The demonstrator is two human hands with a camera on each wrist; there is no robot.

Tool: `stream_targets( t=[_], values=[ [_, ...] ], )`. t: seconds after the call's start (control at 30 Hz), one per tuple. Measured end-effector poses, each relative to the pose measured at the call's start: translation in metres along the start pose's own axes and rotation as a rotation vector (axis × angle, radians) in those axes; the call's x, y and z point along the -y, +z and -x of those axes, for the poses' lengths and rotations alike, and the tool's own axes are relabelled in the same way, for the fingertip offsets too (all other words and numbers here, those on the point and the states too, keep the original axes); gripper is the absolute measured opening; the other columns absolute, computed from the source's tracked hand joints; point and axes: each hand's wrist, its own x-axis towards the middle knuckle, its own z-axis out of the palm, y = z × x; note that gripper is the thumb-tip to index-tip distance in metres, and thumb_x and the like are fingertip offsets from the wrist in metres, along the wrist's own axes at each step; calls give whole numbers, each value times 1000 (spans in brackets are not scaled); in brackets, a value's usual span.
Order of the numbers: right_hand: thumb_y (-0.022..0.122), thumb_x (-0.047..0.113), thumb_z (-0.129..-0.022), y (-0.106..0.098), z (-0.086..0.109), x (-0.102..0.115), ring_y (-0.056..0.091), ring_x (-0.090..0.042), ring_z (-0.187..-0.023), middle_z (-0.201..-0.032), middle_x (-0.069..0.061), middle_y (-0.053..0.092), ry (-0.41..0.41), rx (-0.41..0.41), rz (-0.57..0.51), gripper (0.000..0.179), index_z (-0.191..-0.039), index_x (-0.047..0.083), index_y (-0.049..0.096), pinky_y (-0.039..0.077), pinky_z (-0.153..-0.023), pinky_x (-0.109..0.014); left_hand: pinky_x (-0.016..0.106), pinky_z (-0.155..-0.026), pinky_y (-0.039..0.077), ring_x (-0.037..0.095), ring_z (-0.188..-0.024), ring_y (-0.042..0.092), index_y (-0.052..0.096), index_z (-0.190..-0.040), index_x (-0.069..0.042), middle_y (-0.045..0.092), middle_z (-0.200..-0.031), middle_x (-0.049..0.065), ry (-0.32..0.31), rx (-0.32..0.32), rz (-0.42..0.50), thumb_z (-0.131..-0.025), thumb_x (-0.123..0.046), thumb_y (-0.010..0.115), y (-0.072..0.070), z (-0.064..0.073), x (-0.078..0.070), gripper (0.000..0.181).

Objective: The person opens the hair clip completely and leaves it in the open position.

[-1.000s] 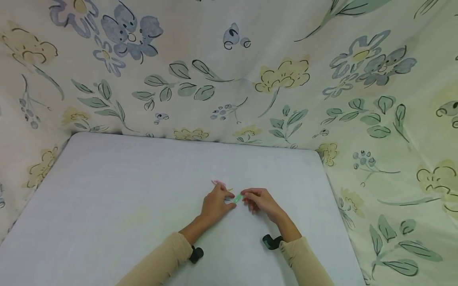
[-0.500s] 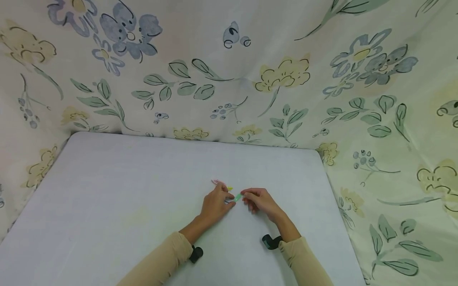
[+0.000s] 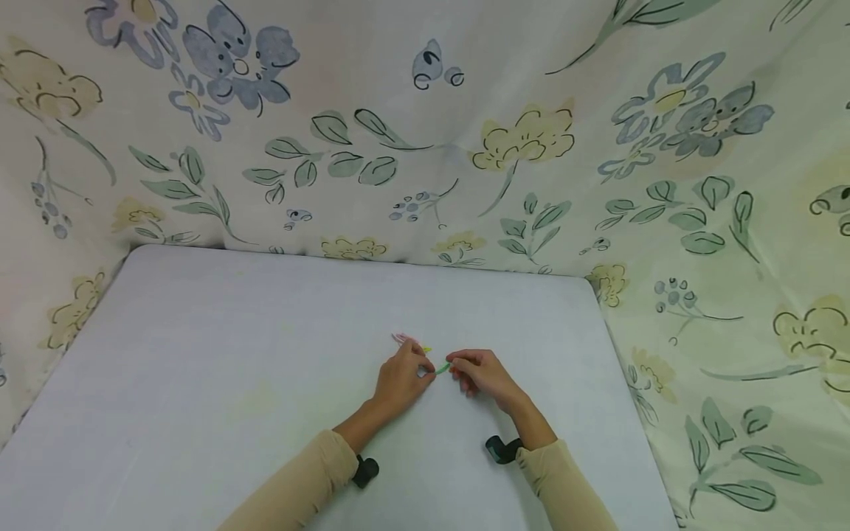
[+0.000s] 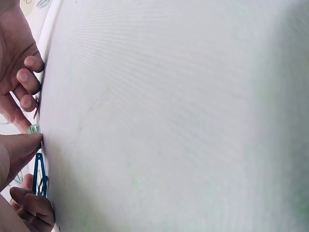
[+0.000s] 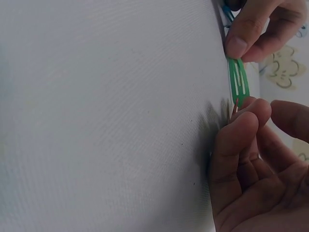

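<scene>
My left hand (image 3: 401,380) pinches one end of a green snap hair clip (image 5: 238,79) between thumb and index finger. A blue snap hair clip (image 4: 38,174) sticks up beside its lower fingers. My right hand (image 3: 485,372) has its fingertips on the other end of the green clip, its remaining fingers curled. A thin orange-brown tip (image 5: 235,107) shows by those fingers; what it belongs to is hidden. In the head view, pink hair clips (image 3: 401,338) and a small yellow piece (image 3: 427,349) lie just beyond the left hand, partly hidden by it.
The hands work low over a white-covered table (image 3: 265,317). Its far edge meets a floral cloth (image 3: 425,147) that hangs behind and at the sides. A dark wrist camera (image 3: 502,449) sits on the right wrist and another camera (image 3: 365,471) on the left.
Between the fingers the green clip has turned from showing its flat face to a thin, curved edge. More of the yellow piece shows than a second ago. Both hands stay nearly in place.
</scene>
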Motion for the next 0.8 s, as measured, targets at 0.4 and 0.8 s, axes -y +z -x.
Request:
stream_targets(
  t=[0.4, 0.8],
  values=[
    [58, 27, -102, 3, 0, 4, 52, -11, -54, -79, -9, 63, 14, -37, -17, 36, -103, -8, 68, 45, -49, -24, 33, -66, 51, 19, -86, 63, 79, -83, -13, 57, -103, 2, 96, -59, 48, -80, -15, 84, -6, 3, 4, 6],
    [54, 18, -103, 5, 2, 14, 51, -15, -53, -76, -17, 62, 39, 12, -37, 39, -101, -20, 63, 44, -50, -27, 26, -57, 44, 13, -69, 56, 79, -84, -15, 56, -105, 2, 157, -100, 35, -80, -14, 84, -6, 3, 8, 7]
  ],
)
